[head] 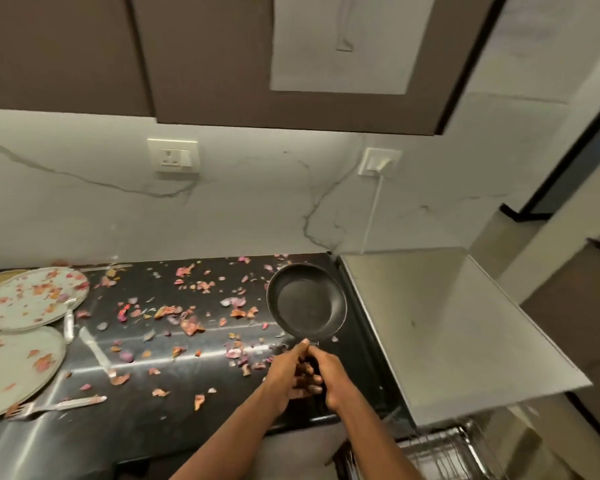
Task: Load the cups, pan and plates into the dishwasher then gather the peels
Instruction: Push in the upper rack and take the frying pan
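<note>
Head view: small dark pan (307, 301) at the right end of the black counter (174, 344), just beside the grey dishwasher top (440, 327); whether resting on the counter or just lifted, cannot tell. Both hands wrapped around its handle, left hand (288, 370) and right hand (329, 375) pressed together, fingers curled tight, thumbs toward the pan's rim. Pink and orange peels (187, 320) scattered over most of the counter, thickest in the middle. Two pale round plates at the far left, upper plate (35, 297) and lower plate (14, 368), both flecked with peels, edges near each other. Fork (54, 407) lying flat just below the lower plate. Wire dishwasher rack (440, 455) partly visible at the bottom right, under the grey top. Wall socket (173, 155) on the marble backsplash, brown cabinets (222, 64) above.
</note>
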Demonstrator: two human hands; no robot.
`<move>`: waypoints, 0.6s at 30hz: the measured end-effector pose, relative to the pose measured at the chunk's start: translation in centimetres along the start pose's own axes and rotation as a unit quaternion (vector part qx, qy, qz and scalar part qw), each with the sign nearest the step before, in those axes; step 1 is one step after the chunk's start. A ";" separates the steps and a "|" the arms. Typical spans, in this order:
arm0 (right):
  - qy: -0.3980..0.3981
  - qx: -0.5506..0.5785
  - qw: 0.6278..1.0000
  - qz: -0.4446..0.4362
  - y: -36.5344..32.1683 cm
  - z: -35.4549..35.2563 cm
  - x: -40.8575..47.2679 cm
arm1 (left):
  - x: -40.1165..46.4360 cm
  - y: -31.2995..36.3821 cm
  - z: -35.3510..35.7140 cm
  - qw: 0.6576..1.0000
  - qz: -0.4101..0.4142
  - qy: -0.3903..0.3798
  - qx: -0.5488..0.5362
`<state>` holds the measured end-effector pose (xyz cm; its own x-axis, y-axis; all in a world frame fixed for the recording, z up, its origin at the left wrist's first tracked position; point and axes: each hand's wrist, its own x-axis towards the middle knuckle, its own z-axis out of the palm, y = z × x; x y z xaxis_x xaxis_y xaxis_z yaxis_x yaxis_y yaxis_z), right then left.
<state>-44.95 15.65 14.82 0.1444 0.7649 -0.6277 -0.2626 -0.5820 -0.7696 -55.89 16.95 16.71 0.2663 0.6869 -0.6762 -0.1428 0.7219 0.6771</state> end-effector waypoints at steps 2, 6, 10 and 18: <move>0.009 0.019 1.000 -0.004 0.7 -2.7 -1.6 | -0.6 -1.1 2.2 1.000 -0.008 -0.023 0.003; 0.045 0.040 0.998 -0.011 2.1 -8.2 -5.4 | -1.4 -4.3 6.9 0.996 -0.034 -0.068 0.044; 0.083 0.033 0.996 -0.012 4.0 -14.2 -9.1 | -2.1 -8.3 12.8 0.991 -0.042 -0.079 0.097; 0.175 0.099 0.979 -0.030 8.5 -24.2 -13.9 | -2.5 -15.4 22.6 0.966 -0.072 -0.114 0.221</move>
<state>-26.06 -6.61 14.17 0.4751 0.6340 -0.6102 -0.4183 -0.4473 -0.7905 -32.76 2.25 14.50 0.4630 0.5092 -0.7255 0.3192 0.6678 0.6724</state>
